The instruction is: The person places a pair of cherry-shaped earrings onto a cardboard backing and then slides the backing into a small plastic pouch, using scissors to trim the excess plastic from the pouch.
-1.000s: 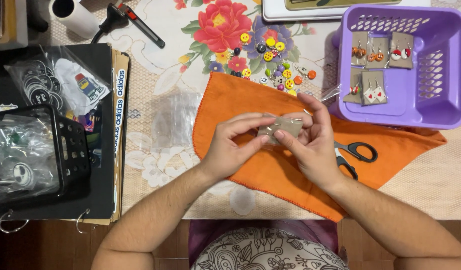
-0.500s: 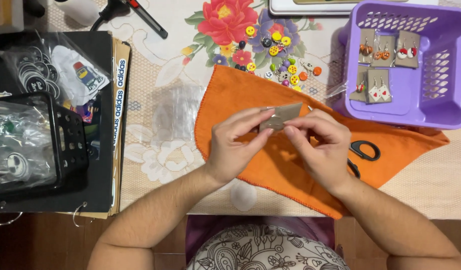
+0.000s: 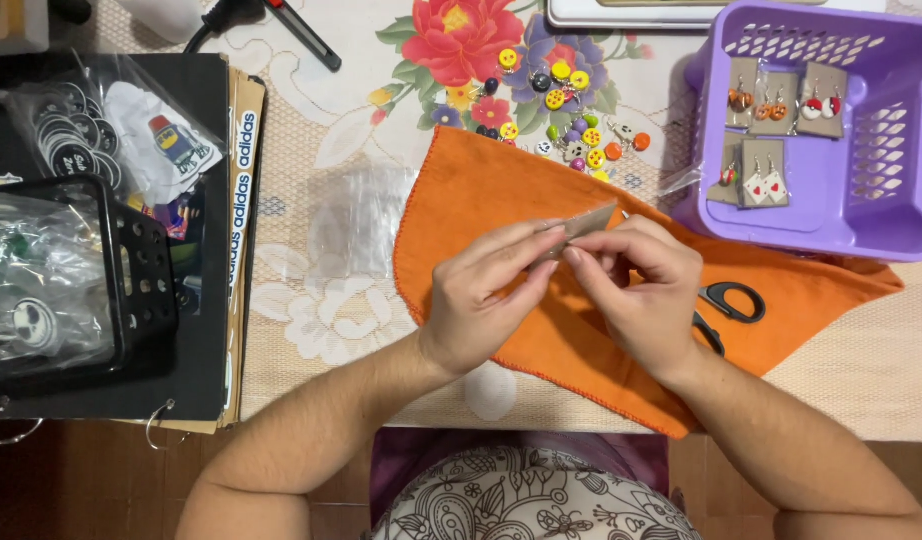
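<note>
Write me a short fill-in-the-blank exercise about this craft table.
1. Both hands pinch a small grey card above the ____ cloth.
2. The finished earring cards lie in a ____ basket.
3. The black-handled ____ lie on the cloth by the right hand.
4. The left hand has its grip on the card's ____ end.

Missing words: orange; purple; scissors; left

Cloth [image 3: 501, 190]: on the table's [image 3: 881, 370] middle, under both hands.
Card [image 3: 584, 224]: above the cloth, between left hand [image 3: 486, 295] and right hand [image 3: 641, 290].
Scissors [image 3: 726, 305]: on the cloth, right of the right hand.
Basket [image 3: 881, 215]: far right, 5 earring cards [image 3: 763, 172] inside.
Beads [image 3: 566, 110]: beyond the cloth.
Crate [image 3: 131, 290]: far left.
</note>
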